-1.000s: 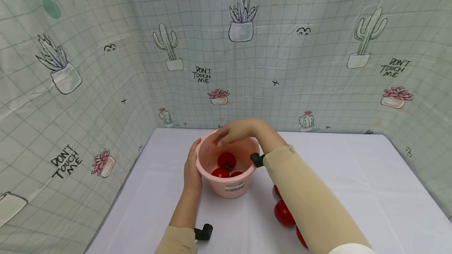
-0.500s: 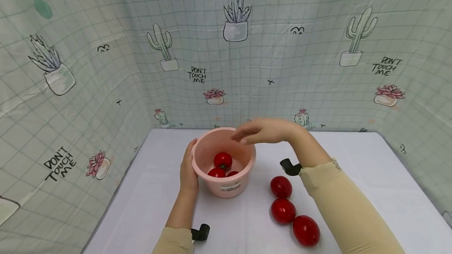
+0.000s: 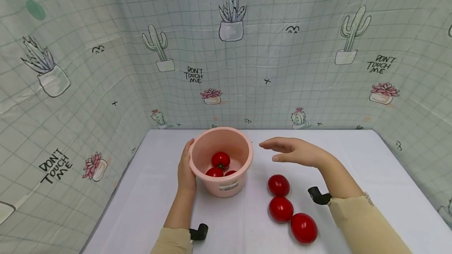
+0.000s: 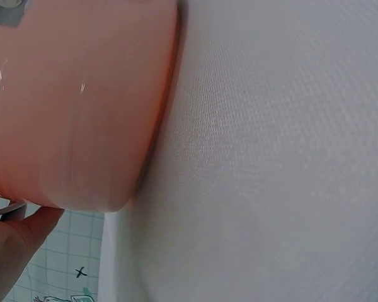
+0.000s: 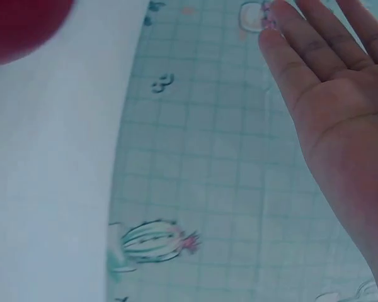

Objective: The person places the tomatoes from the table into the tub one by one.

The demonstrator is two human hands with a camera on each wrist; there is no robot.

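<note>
A pink plastic bowl (image 3: 226,185) stands on the white table (image 3: 353,167) with three red tomatoes (image 3: 220,160) inside. My left hand (image 3: 186,169) grips the bowl's left side, thumb at the rim; in the left wrist view the bowl wall (image 4: 75,107) fills the frame with a fingertip (image 4: 19,242) below it. My right hand (image 3: 294,152) hovers empty with straight fingers, right of the bowl and above three loose tomatoes (image 3: 279,185) (image 3: 281,209) (image 3: 304,227). The right wrist view shows the flat palm (image 5: 340,126) and part of a tomato (image 5: 25,25).
Cactus-print cloth walls (image 3: 247,69) enclose the table on the left, back and right. The loose tomatoes lie in a row toward the front right. Bare table shows to the right of my right hand and in front of the bowl.
My right hand has drawn back from over the bowl, moving right and down to hover over the loose tomatoes. The left hand and bowl have stayed put.
</note>
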